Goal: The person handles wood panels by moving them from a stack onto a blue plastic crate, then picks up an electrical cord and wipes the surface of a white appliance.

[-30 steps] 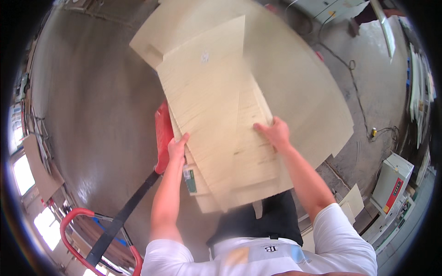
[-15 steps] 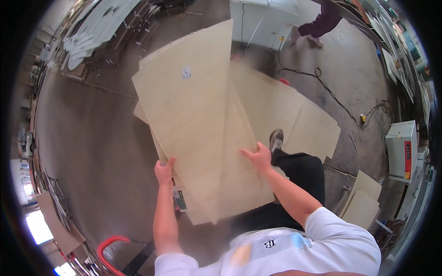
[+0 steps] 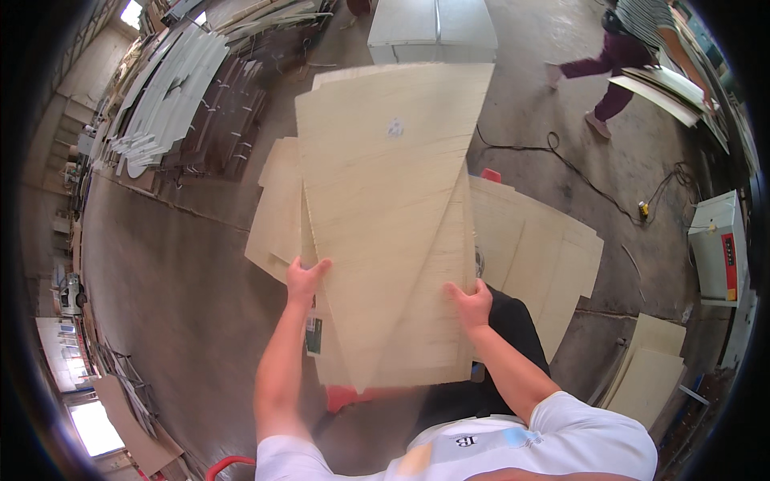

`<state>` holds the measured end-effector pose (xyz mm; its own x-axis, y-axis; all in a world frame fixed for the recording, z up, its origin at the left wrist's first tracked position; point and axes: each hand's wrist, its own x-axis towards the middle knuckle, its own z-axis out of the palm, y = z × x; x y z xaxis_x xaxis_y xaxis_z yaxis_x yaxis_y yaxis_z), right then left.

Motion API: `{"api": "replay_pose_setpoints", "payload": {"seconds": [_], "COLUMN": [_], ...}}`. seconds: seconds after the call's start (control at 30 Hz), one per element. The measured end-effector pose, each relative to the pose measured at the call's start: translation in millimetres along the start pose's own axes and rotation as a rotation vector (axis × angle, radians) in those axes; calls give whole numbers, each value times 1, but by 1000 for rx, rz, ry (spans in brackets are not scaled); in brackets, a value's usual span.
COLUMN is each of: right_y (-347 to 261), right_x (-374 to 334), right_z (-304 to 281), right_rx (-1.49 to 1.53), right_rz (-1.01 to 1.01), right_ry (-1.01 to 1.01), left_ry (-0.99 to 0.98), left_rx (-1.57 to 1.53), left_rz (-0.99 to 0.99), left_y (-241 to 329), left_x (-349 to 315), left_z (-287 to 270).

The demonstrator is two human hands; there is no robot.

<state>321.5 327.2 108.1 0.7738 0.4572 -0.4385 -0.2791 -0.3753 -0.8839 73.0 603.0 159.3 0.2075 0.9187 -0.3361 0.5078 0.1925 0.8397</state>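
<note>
Nearest is the person's white T-shirt [image 3: 497, 449], with black trousers [image 3: 517, 321] beyond it and a piece of red tube [image 3: 230, 462] at the lower edge. The left hand [image 3: 306, 282] is clamped on the left edge of a loose stack of thin plywood sheets [image 3: 393, 208], thumb on top, the other fingers hidden underneath. The right hand [image 3: 472, 305] grips the opposite edge in the same way. The stack is held in front of the body, its sheets overlapping at slightly different angles, with one pointed corner toward the shirt. A green label [image 3: 314, 335] shows at its lower left, and a small white sticker [image 3: 395, 128] lies on its far part. Something red [image 3: 349, 397] shows below the near edge

Past the stack, more pale panels [image 3: 545, 232] lie fanned out, partly covered by it. At the right, pale boards [image 3: 646, 373] rest near a white cabinet [image 3: 714, 248] with a red strip. A black cable [image 3: 553, 144] crosses the concrete floor [image 3: 200, 264]. Farther off are piled white strips [image 3: 172, 88], a pale metal box [image 3: 433, 28] and a co-worker in maroon trousers [image 3: 622, 60], beside more boards
</note>
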Motion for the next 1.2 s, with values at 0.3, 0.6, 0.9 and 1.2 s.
{"api": "replay_pose_setpoints", "payload": {"seconds": [0.3,0.6,0.9,1.2], "right_y": [-137,-195,62,179], "right_x": [236,478,304,82], "right_z": [19,-18,-109,-232], "right_rx": [31,-205,-118,-373], "right_rz": [-341,-82,369,618], "right_ry": [189,-229,-247,-181], "left_ry": [-139,-52,-571,-516], "left_rx": [47,727,499,-13], "left_rz": [386,838,239,-583], "left_y": [182,283,-184,-385], "left_x": [249,253,-43,-258], "left_z": [85,258,258,144]}}
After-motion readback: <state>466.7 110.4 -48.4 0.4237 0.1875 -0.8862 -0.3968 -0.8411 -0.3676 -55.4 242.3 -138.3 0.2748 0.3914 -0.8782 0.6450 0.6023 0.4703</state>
